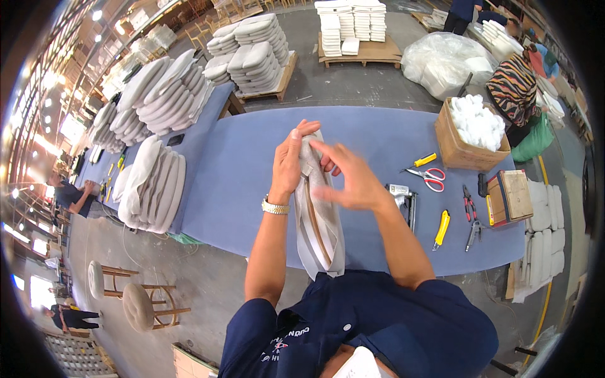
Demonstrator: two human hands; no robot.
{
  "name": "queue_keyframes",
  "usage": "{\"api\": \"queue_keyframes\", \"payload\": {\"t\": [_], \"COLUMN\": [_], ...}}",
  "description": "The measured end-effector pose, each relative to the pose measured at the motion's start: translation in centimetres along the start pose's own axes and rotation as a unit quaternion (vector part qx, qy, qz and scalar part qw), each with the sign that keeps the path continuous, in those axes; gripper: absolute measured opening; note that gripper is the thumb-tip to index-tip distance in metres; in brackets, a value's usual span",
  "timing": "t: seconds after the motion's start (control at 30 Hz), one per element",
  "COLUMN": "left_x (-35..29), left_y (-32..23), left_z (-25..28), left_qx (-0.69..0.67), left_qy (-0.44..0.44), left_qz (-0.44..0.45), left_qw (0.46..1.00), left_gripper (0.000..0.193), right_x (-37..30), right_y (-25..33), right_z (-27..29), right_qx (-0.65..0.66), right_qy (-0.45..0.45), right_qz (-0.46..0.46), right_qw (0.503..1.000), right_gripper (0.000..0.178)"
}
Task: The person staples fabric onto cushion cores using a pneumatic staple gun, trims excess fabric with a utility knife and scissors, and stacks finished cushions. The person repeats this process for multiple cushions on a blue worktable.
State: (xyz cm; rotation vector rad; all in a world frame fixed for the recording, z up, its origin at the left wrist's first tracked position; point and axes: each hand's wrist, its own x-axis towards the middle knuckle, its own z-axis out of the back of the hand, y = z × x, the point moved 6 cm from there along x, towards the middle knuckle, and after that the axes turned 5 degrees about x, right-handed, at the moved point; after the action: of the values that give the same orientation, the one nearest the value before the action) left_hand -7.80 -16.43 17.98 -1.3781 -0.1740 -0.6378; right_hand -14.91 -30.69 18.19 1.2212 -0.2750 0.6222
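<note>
A light grey fabric-covered seat cushion stands on its edge in front of me, its near end against my shirt. Along its upward edge the cover parts, showing a brown board strip and white layers inside. My left hand, with a metal-band watch at the wrist, is closed round the far left side of the cushion. On the other side, my right hand is slightly blurred, its fingers spread and its thumb and forefinger at the fabric edge. Whether those fingertips touch the cloth is hard to tell.
On the blue table, to the right, lie a staple gun, red-handled scissors, yellow cutters and pliers. Behind them stands a carton of white stuffing. Cushion stacks stand left. Co-workers are farther off.
</note>
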Motion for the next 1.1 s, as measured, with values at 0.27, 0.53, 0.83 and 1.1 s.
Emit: {"api": "queue_keyframes", "payload": {"t": [0.27, 0.53, 0.83, 1.1], "left_x": [0.4, -7.5, -16.8, -12.2], "left_y": [1.1, 1.3, 6.3, 4.7], "left_z": [-0.8, -4.7, -3.6, -0.5], "left_qx": [0.056, 0.144, 0.141, 0.127], "left_qy": [-0.040, -0.082, -0.213, -0.143], "left_qz": [0.037, 0.109, 0.181, 0.275], "left_qw": [0.997, 0.980, 0.950, 0.942], "left_gripper": [0.047, 0.054, 0.037, 0.058], "right_x": [-4.6, -3.4, -0.9, 5.0], "right_y": [-1.0, -5.1, -3.1, -4.5], "right_z": [-2.4, 2.0, 3.1, 4.9], "right_qx": [-0.129, -0.134, -0.125, -0.293], "right_qy": [-0.011, -0.174, -0.188, -0.108], "right_qz": [-0.044, -0.091, -0.021, -0.051], "right_qw": [0.991, 0.971, 0.974, 0.949], "right_gripper": [0.089, 0.026, 0.031, 0.048]}}
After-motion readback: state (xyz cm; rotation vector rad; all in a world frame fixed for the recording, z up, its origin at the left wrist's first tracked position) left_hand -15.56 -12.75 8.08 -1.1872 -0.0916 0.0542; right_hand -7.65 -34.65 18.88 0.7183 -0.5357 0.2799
